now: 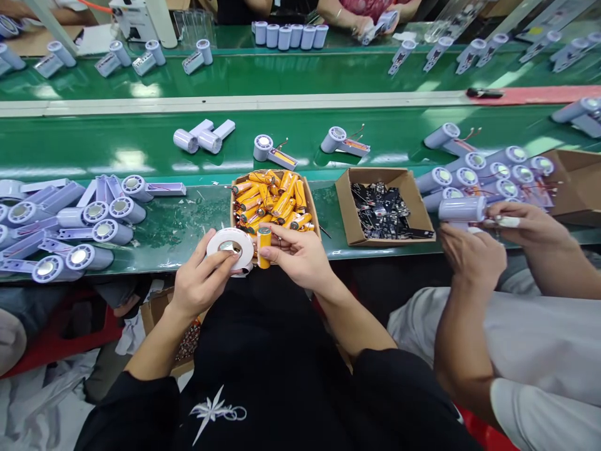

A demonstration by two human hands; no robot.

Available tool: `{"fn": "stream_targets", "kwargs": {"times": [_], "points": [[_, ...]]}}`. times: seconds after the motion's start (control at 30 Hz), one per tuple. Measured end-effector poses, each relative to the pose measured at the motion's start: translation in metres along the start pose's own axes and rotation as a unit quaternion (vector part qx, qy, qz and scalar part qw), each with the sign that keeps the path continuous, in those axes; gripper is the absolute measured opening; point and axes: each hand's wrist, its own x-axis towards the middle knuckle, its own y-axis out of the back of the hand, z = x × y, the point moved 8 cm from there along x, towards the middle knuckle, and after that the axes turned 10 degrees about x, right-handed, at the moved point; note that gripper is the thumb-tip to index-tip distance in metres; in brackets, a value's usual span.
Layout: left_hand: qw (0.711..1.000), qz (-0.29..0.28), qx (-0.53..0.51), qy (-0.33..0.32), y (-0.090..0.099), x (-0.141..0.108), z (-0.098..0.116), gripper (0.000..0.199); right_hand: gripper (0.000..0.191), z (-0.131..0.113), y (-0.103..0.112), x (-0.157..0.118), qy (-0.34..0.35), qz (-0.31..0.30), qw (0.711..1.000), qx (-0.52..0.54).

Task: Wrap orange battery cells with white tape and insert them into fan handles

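My left hand (201, 275) is closed around a white roll of tape (216, 243), with fingers reaching over its centre hole. Between the thumb and fingers of my right hand (300, 255) stands an orange battery cell (264, 249), upright, its grey end facing up. The roll and the cell are side by side, close together at the bench's front edge. Just behind them sits a cardboard box (315, 216) heaped with orange battery cells (272, 197) that have thin wires.
Another cardboard box (347, 213) holds small black parts (381, 210). Lavender fan-like housings (110, 232) crowd the left bench, and more (469, 177) lie at right. A co-worker's hands (474, 250) hold a housing there. Several housings rest on the green conveyor belt (291, 128).
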Motion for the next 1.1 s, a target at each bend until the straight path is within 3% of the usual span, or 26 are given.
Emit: {"fn": "stream_targets", "kwargs": {"times": [0.3, 0.53, 0.63, 0.73, 0.8, 0.87, 0.97, 1.0, 1.1], "points": [[0.998, 0.044, 0.006, 0.039, 0.008, -0.003, -0.008, 0.064, 0.055, -0.026, 0.032, -0.006, 0.053, 0.103, 0.990, -0.080], [1.000, 0.010, -0.012, 0.003, 0.004, 0.000, 0.001, 0.064, 0.056, -0.006, 0.001, 0.004, -0.005, -0.031, 0.997, -0.075], [0.999, 0.050, 0.007, -0.001, 0.003, -0.004, 0.006, 0.069, 0.060, -0.003, 0.003, 0.006, -0.015, -0.008, 0.999, -0.040], [0.979, 0.166, -0.057, 0.103, 0.005, -0.011, 0.008, 0.106, 0.065, -0.006, 0.013, 0.005, -0.013, 0.057, 0.998, 0.020], [0.951, 0.146, -0.164, 0.217, -0.012, -0.013, 0.006, 0.121, 0.068, -0.009, 0.015, 0.004, -0.012, 0.075, 0.996, 0.053], [0.924, 0.057, -0.238, 0.293, -0.036, -0.011, 0.010, 0.088, 0.068, -0.014, 0.015, 0.003, -0.007, 0.069, 0.996, 0.059], [0.937, 0.011, -0.217, 0.274, -0.035, -0.006, 0.013, 0.016, 0.063, -0.029, 0.029, 0.001, 0.022, 0.093, 0.995, 0.012], [0.949, 0.005, -0.198, 0.244, -0.029, -0.006, 0.012, 0.007, 0.061, -0.036, 0.039, 0.000, 0.038, 0.114, 0.993, -0.003], [0.973, -0.066, -0.182, 0.128, -0.019, -0.009, 0.009, 0.006, 0.060, -0.052, 0.065, -0.005, 0.074, 0.156, 0.985, -0.028]]}}
